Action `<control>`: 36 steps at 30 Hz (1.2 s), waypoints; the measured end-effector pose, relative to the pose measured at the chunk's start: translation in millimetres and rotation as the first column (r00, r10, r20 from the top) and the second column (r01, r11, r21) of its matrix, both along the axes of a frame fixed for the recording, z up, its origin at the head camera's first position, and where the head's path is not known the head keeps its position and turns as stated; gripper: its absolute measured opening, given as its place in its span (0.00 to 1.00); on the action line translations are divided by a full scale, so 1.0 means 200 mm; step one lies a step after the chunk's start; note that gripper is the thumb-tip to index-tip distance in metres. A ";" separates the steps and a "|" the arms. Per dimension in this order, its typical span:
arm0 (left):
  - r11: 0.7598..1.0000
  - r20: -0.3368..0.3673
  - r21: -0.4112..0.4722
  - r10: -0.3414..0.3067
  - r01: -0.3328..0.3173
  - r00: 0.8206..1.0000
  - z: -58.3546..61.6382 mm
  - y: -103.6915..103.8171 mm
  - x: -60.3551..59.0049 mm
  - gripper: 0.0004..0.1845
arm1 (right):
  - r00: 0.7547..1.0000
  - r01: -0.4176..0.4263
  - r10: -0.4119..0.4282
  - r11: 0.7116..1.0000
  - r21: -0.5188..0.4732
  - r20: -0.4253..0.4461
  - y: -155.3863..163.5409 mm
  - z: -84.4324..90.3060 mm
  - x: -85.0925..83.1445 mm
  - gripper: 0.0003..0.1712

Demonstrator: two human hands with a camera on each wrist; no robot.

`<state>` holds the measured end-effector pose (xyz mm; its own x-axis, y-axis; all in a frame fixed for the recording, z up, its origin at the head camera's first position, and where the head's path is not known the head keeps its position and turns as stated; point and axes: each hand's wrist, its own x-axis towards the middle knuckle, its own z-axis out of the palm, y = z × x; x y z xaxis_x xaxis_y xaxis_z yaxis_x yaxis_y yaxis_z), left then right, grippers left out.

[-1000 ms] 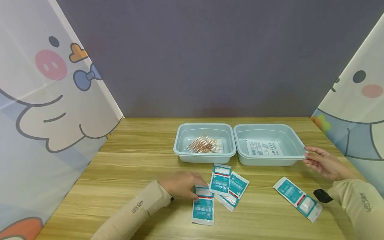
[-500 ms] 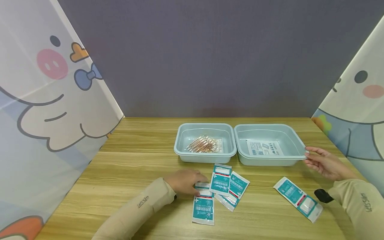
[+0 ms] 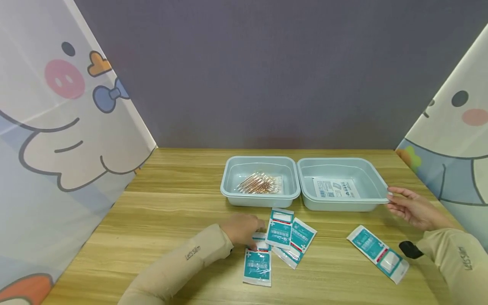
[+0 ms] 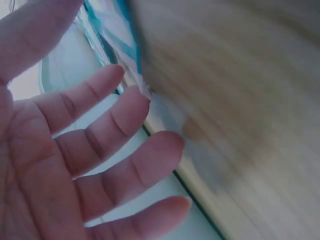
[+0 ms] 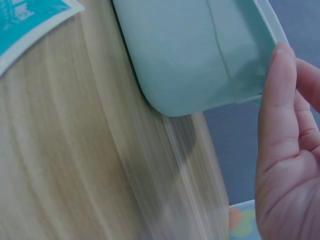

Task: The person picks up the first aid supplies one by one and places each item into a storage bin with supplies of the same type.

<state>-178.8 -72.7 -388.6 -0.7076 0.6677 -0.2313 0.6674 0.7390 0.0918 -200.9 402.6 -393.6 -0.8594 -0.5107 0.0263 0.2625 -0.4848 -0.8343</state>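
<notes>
Left hand (image 3: pixel 241 228), fingers apart, is at the far end of the leftmost sachet (image 3: pixel 257 267), which lies flat on the table (image 3: pixel 171 203); right hand (image 3: pixel 413 209) pinches the right tray (image 3: pixel 339 201) at its rim, presumably steadying it against sliding.

On the table (image 3: pixel 171 212), before the wall (image 3: pixel 244 84), stand the left tub (image 3: pixel 260 202) and right tub (image 3: pixel 339 206), side by side; swabs (image 3: pixel 257 184) lie in the first, a slip (image 3: pixel 336 188) in the second. Before the left tub, one packet (image 3: pixel 280 228) overlaps another (image 3: pixel 303 238) on its right; a third (image 3: pixel 257 266) lies nearer, left, the left hand (image 3: pixel 241 230) at its far end. A fourth (image 3: pixel 378 254) lies before the right tub, the right hand (image 3: pixel 413 208) at that tub's right corner
</notes>
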 end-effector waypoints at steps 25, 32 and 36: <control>0.994 0.111 0.010 0.111 -0.113 0.988 0.02 0.00 0.01 0.12 | 1.000 0.020 -0.020 1.000 0.019 0.001 0.00 -0.01 0.00 0.21; 0.990 0.187 0.091 0.090 -0.108 0.978 0.04 -0.02 -0.01 0.08 | 0.999 0.052 -0.051 0.998 0.036 -0.008 0.00 -0.01 0.00 0.20; 0.975 0.241 0.211 0.019 -0.071 0.970 0.05 -0.03 -0.04 0.12 | 0.997 0.077 -0.077 0.995 0.064 -0.013 0.00 0.00 0.01 0.19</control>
